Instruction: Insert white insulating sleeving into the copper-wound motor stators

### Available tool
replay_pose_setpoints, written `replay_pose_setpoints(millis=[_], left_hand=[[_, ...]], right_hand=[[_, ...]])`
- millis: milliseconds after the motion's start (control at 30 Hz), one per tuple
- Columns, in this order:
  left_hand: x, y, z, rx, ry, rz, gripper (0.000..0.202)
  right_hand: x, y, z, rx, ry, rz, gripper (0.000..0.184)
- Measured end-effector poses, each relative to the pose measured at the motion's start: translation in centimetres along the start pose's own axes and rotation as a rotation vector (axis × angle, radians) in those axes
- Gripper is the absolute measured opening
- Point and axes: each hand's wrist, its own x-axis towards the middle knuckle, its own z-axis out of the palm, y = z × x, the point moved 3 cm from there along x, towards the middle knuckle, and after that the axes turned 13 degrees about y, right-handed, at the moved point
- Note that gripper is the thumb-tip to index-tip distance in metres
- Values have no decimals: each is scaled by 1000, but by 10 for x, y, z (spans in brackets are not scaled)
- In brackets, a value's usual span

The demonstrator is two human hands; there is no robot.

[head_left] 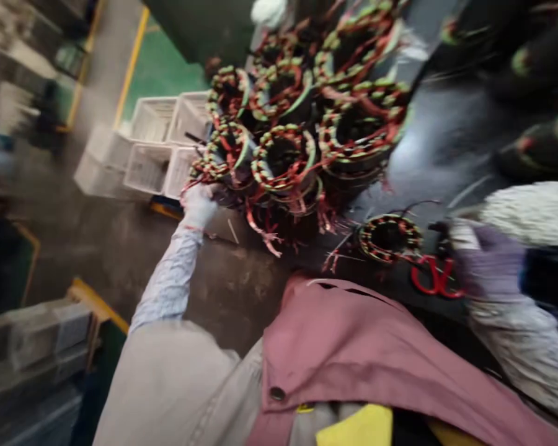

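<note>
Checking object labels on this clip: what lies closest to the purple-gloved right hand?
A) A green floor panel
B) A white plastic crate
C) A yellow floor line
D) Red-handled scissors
D. The red-handled scissors lie just beside the purple-gloved right hand, next to a wound stator coil.

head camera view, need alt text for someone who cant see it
A heap of wound motor stators with red and green wiring sits on a work surface. The white-gloved left hand touches its edge; the purple-gloved right hand is near red-handled scissors and a single stator.
</note>
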Motion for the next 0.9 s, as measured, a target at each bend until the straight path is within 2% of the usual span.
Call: replay_pose_setpoints(millis=[67, 167, 233, 267, 300, 367, 433, 500, 533, 600, 667, 733, 900], left_hand=[[-15, 1, -5, -9, 86, 5, 26], [-63, 7, -13, -45, 271, 3, 29], [-108, 26, -20, -197, 487, 80, 30], [-131, 44, -20, -291, 507, 189, 30], [-151, 66, -19, -386, 473, 298, 31], [-179, 124, -8, -567, 205, 515, 30], [-189, 192, 9, -692, -90, 734, 30], [-179, 255, 30, -712, -298, 811, 35], [-170, 281, 42, -648, -381, 797, 37], [-152, 321, 66, -466, -496, 825, 39], [-138, 346, 83, -318, -530, 916, 36], [-130, 360, 91, -240, -527, 1031, 30], [-124, 366, 90, -86, -488, 1330, 29]], right_hand=[[-5, 13, -11, -56, -2, 6, 39], [-12, 14, 2, -118, -82, -93, 35], [-21, 12, 12, -119, -119, -142, 32], [-27, 12, 15, -99, -123, -148, 31], [-33, 13, 15, -70, -112, -138, 32], [-45, 19, 9, -17, -57, -82, 35], [-53, 27, 2, -16, -32, 13, 37], [-57, 31, -1, -79, -145, 148, 36], [-58, 31, -1, -116, -239, 217, 35], [-58, 26, 0, -171, -402, 297, 36], [-54, 16, 0, -194, -472, 276, 36], [-50, 7, 0, -206, -503, 227, 37], [-49, 1, -1, -168, -580, 212, 40]])
